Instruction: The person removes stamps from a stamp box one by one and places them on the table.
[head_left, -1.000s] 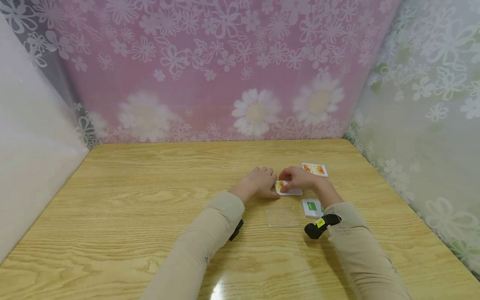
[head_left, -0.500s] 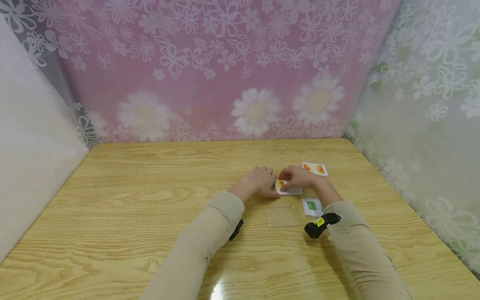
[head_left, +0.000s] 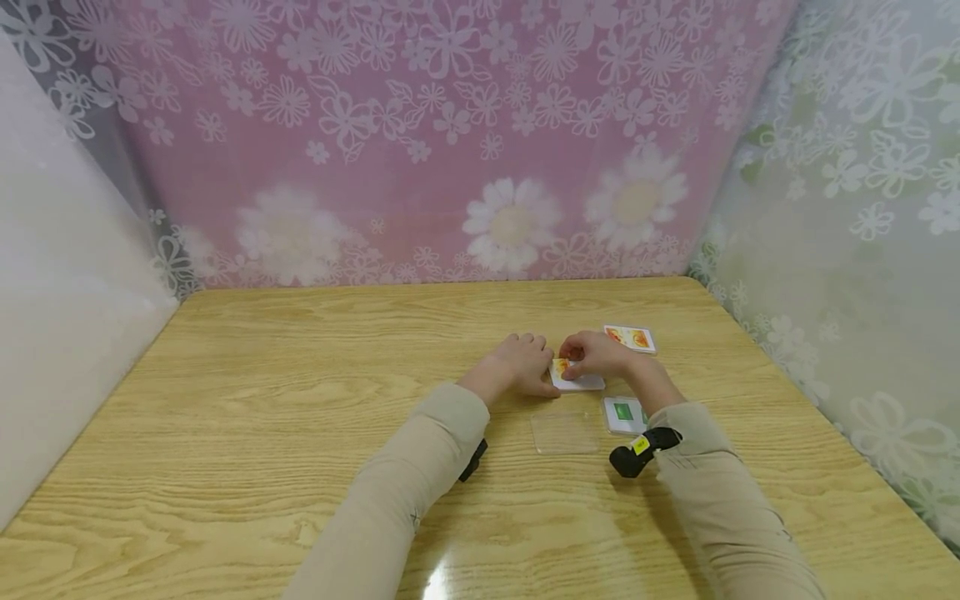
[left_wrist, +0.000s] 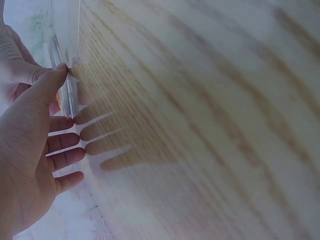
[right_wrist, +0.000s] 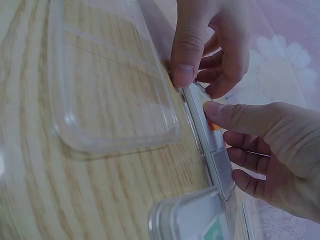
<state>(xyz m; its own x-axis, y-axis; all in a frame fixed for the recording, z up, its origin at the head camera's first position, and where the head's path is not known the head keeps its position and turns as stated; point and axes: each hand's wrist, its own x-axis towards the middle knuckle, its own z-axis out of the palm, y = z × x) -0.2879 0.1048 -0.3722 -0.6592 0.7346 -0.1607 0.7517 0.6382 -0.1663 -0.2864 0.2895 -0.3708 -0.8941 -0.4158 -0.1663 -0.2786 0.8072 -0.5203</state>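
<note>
A flat white case [head_left: 589,384] lies on the table, with an orange picture card [head_left: 562,368] at its left part. My left hand [head_left: 519,363] holds the left end of the case, thumb at the near edge and fingers at the far side. In the left wrist view its other fingers are spread, tips close to the tabletop. My right hand [head_left: 597,354] reaches over the case, thumb and forefinger pinching at the orange picture card. Its thumb [right_wrist: 227,112] covers part of the picture in the right wrist view. The right part of the case shows plain white.
A clear plastic lid [head_left: 566,433] lies in front of the case. To its right is a case with green pictures [head_left: 623,415], partly behind my right wrist camera. Another case with orange pictures [head_left: 632,338] lies at the back right. Floral curtains surround the wooden table [head_left: 300,400].
My right thumb and forefinger have shifted very slightly over the orange picture card. My left hand, the cases and the lid stay where they were.
</note>
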